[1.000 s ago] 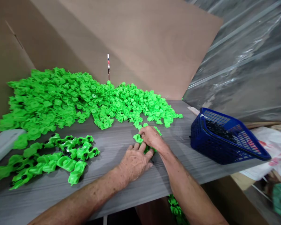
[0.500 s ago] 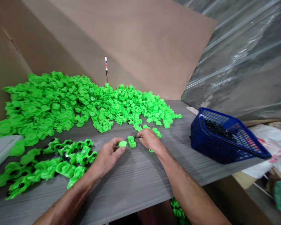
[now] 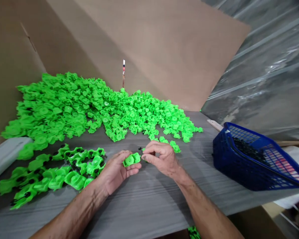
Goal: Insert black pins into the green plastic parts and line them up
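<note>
Head view: your left hand (image 3: pixel 114 172) lies palm up above the bench (image 3: pixel 144 205), its fingers (image 3: pixel 132 172) curled round a bright green plastic part (image 3: pixel 131 159), holding it against the palm. Your right hand (image 3: pixel 163 159) is just beside that part, with its fingers (image 3: pixel 154 156) drawn together in a pinch at the part's right end. A small black piece (image 3: pixel 140 149) shows near those fingertips, but it is too small to tell whether they are gripping anything. Loose green parts (image 3: pixel 174 146) lie just past your right hand, at the edge of a large heap of the same parts (image 3: pixel 89 109). Left of your left hand, green parts with black centres (image 3: pixel 49 176) sit in rows on the bench. To your right stands a blue mesh basket (image 3: pixel 239 169) holding black pieces (image 3: pixel 246 149), and cardboard panels (image 3: pixel 164 49) rise behind the heap
</note>
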The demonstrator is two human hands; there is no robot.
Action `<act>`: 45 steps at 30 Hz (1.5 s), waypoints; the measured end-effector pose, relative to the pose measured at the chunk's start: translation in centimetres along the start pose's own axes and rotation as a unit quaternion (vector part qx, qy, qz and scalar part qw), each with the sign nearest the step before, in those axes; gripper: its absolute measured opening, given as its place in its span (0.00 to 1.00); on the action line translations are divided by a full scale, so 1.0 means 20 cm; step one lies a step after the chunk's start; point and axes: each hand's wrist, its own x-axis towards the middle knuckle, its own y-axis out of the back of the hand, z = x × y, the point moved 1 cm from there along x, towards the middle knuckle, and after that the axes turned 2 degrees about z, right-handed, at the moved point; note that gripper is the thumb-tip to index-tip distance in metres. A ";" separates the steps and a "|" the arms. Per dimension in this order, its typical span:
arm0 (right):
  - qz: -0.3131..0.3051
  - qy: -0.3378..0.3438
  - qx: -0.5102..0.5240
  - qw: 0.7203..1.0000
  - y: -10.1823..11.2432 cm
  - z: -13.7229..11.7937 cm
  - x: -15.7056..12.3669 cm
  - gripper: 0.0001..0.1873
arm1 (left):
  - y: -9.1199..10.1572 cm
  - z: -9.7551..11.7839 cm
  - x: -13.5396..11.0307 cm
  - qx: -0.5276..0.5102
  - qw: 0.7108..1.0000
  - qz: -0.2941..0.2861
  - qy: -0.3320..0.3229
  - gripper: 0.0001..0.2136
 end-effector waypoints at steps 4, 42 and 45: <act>-0.013 0.052 -0.048 0.997 -0.06 -0.03 -0.02 0.05 | 0.00 0.01 0.00 0.020 0.999 -0.025 -0.021 0.07; -0.014 -0.090 -0.023 0.996 -0.19 -0.08 -0.03 0.09 | -0.02 -0.02 0.01 0.097 0.983 0.060 -0.144 0.25; -0.045 -0.075 -0.031 0.996 -0.11 -0.05 -0.01 0.08 | -0.02 0.00 0.01 0.099 0.985 0.063 -0.123 0.25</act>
